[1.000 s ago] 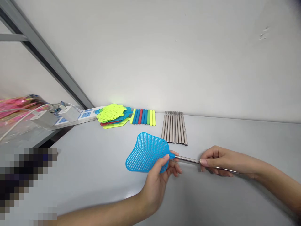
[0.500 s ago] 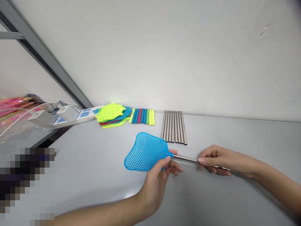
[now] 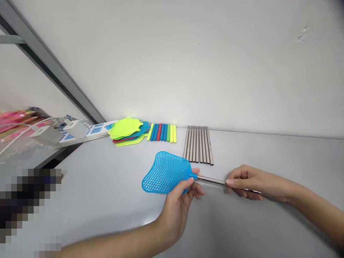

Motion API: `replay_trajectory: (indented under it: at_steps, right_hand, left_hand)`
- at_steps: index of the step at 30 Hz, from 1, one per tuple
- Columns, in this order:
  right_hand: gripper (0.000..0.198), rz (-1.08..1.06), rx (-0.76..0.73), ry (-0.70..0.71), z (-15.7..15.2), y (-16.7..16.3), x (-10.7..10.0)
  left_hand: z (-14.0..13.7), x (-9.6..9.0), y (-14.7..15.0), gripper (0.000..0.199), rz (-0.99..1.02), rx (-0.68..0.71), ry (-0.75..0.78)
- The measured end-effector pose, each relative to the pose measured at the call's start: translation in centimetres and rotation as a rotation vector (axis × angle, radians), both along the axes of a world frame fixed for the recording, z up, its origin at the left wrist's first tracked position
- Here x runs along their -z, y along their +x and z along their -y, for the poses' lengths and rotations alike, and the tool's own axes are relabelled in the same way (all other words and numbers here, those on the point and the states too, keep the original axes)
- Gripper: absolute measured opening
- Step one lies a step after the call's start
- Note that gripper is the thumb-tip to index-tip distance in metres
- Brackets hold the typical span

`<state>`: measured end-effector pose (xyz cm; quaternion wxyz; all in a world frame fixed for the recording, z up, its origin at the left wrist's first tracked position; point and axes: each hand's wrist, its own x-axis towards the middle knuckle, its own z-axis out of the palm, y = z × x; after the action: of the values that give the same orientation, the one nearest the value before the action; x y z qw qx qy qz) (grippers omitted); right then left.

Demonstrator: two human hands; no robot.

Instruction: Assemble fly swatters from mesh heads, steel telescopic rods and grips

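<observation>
A blue perforated fly swatter head [image 3: 167, 172] is pinched near its neck by my left hand [image 3: 179, 204], thumb on top and the other fingers behind it. A thin metal rod [image 3: 213, 180] meets the neck of the head and runs to the right. My right hand [image 3: 249, 182] is closed round this rod, thumb along its upper side; the rod's far end passes under my wrist. Both pieces are held above the table, in line with each other. How deep the rod sits in the neck cannot be seen.
Behind lie a row of metal tubes [image 3: 199, 145], a row of coloured handle grips [image 3: 162, 132] and a pile of swatter heads [image 3: 125, 129]. A power strip [image 3: 95, 132] with plugged-in chargers is at the left, by pink bagged items [image 3: 20, 122]. A wall [image 3: 215, 64] rises behind the table.
Almost nothing has moved. The lower fingers of my left hand have shifted slightly left, and both hands keep their hold on the swatter head and rod.
</observation>
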<state>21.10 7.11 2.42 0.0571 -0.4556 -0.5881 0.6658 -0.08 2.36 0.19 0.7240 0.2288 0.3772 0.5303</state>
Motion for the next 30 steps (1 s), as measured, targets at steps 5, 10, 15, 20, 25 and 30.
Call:
replay_trajectory:
  at_steps: [5,10,15,20,25,30]
  right_hand:
    - [0.034,-0.039,0.026,-0.043,-0.1,0.2,0.2]
    - [0.034,-0.165,0.107,-0.195,-0.8,0.9,0.7]
    - [0.037,-0.285,0.186,-0.299,-1.3,1.5,1.0]
    - [0.038,-0.226,0.184,-0.211,-0.8,0.9,0.7]
    - [0.029,-0.184,0.011,-0.086,0.4,-0.5,-0.3]
    - [0.024,-0.378,0.146,-0.216,0.9,-1.5,-2.1]
  left_hand:
    - [-0.1,-0.1,0.0,0.028,0.008,-0.008,-0.021]
    - [-0.1,-0.1,0.1,0.026,-0.042,0.001,-0.016]
    - [-0.2,-0.2,0.2,0.028,-0.039,-0.012,0.014]
    - [-0.1,-0.2,0.3,0.022,-0.065,-0.026,0.034]
    - [0.5,-0.1,0.1,0.025,-0.23,0.087,0.147]
    - [0.6,0.0,0.1,0.038,-0.307,0.361,0.251]
